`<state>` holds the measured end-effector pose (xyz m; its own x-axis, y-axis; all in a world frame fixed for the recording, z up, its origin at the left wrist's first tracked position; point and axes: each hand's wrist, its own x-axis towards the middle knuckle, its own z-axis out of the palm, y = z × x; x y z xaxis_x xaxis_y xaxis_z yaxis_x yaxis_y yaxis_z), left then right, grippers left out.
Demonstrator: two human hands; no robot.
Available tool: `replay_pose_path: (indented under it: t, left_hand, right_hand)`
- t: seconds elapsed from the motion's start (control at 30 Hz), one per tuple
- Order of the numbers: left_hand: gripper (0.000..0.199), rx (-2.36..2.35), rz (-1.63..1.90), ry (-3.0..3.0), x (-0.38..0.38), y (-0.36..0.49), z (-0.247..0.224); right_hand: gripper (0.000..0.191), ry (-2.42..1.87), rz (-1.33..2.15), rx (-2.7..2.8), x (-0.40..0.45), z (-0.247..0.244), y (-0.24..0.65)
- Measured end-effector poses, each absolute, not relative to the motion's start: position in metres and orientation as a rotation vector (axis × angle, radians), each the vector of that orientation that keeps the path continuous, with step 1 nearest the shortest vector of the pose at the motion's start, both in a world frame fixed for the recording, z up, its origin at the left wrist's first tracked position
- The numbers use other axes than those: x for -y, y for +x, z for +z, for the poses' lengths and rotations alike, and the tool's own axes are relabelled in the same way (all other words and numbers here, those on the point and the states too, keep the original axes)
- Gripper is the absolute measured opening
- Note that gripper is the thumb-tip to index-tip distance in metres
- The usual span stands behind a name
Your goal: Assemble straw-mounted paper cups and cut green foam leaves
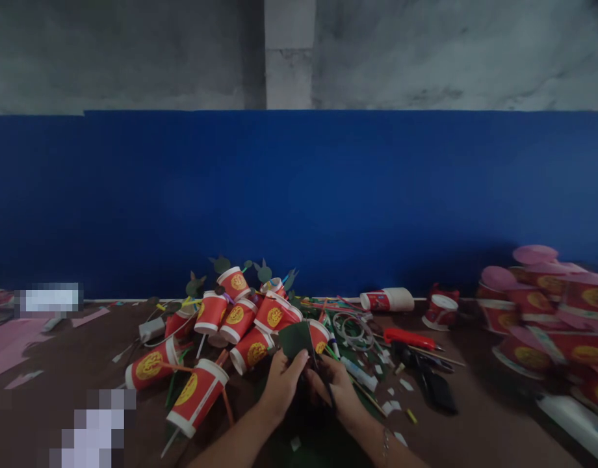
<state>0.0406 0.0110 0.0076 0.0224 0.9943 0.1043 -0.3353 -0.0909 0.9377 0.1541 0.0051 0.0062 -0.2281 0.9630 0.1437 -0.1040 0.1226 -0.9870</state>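
My left hand (pixel 283 382) is closed, pinching a piece of dark green paper (pixel 294 339) between thumb and fingers. Close beside it, my right hand (pixel 342 391) is wrapped round dark-handled scissors (pixel 327 385), whose blades meet the right edge of the paper. Shadow hides part of the handles and the fingers inside them. Just beyond my hands lies a heap of red paper cups, among them a cup (pixel 278 313) with a yellow emblem. Some have straws and green paper cutouts (pixel 264 272) attached.
To the right lie a coiled cable (pixel 351 330), a red cutter (pixel 410 338), a black object (pixel 438 390) and paper scraps (pixel 390 407). More red cups with pink discs (pixel 535 253) are piled at far right. Pink paper (pixel 13 344) lies at left. A blue wall panel (pixel 299 195) stands behind.
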Motion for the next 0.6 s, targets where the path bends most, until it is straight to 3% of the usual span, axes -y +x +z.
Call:
replay_pose_path:
  t: [0.6]
  left_hand:
    - [0.027,-0.854,1.361,0.877,-0.008,0.036,0.020]
  right_hand:
    - [0.042,-0.994,1.282,1.362,-0.009,-0.003,0.154]
